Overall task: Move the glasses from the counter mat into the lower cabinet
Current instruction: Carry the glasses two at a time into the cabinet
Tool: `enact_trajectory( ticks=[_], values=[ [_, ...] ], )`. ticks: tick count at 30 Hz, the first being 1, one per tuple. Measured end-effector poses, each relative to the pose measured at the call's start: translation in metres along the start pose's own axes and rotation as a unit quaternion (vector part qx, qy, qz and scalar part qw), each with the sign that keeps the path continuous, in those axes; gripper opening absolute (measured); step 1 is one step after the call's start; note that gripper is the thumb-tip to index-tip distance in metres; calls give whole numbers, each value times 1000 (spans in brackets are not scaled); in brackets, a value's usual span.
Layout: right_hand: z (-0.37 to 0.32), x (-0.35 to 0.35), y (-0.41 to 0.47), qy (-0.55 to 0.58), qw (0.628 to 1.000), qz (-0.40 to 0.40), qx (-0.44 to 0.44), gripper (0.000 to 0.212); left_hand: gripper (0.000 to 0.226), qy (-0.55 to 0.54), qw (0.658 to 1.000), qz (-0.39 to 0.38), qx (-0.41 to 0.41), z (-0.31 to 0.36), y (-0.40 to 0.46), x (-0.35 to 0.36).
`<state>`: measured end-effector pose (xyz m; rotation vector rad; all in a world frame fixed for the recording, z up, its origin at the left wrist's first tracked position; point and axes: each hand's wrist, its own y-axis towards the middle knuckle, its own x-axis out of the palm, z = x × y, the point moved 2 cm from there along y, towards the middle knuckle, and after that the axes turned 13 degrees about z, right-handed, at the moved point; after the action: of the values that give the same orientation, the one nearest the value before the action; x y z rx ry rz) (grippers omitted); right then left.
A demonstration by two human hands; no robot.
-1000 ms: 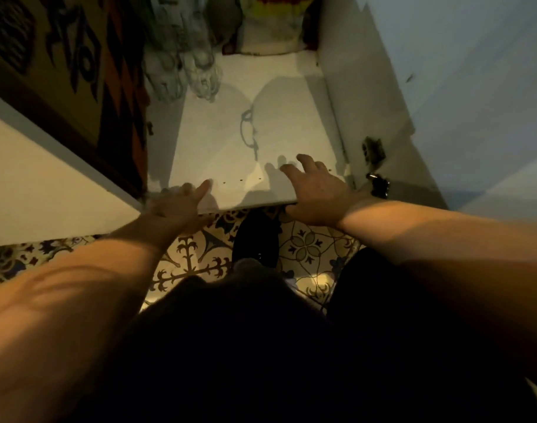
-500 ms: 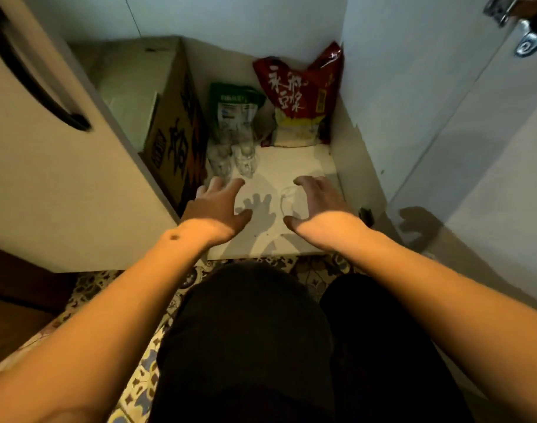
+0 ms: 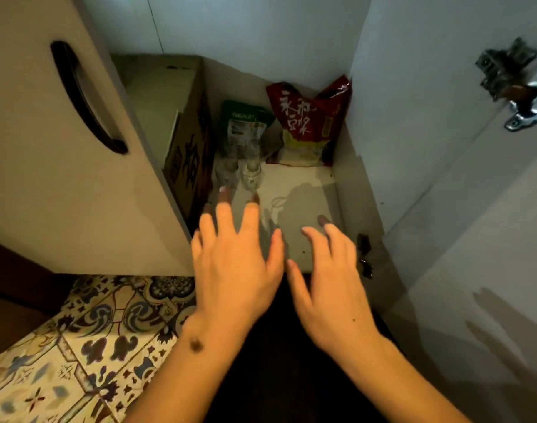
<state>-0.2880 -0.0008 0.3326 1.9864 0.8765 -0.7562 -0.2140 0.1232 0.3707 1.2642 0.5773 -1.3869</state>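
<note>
I see the clear glasses (image 3: 239,169) standing upright in a tight cluster on the white floor of the lower cabinet (image 3: 303,190), toward its left side; their exact count I cannot tell.

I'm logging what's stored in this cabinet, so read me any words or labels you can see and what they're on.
"永和豆浆": large white characters on the red bag.
Green packet: white label print too blurred to read.
Cardboard box: big dark characters seen at an angle, not legible.

Empty hands (image 3: 239,270) near seemingly clustered glasses (image 3: 239,169)
</note>
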Motion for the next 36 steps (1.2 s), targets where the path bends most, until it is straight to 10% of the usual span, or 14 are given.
enact_trajectory(
  ticks=[7, 19, 29, 36],
  values=[
    [-15, 25, -22, 229, 961, -131, 79, 49, 68, -160, 978, -133, -18, -26, -36, 10],
    [-24, 42, -8, 263, 927, -149, 222, 37, 50, -116, 953, -260, -103, -35, -7, 19],
    [-80, -8, -18, 55, 910, -312, 266, 37, 51, -84, 910, -356, -194, -40, -21, -44],
    [-130, -116, 10, -85, 885, -427, 166, 56, 67, 191, 874, -446, -5, -2, -33, -130]
  ],
)
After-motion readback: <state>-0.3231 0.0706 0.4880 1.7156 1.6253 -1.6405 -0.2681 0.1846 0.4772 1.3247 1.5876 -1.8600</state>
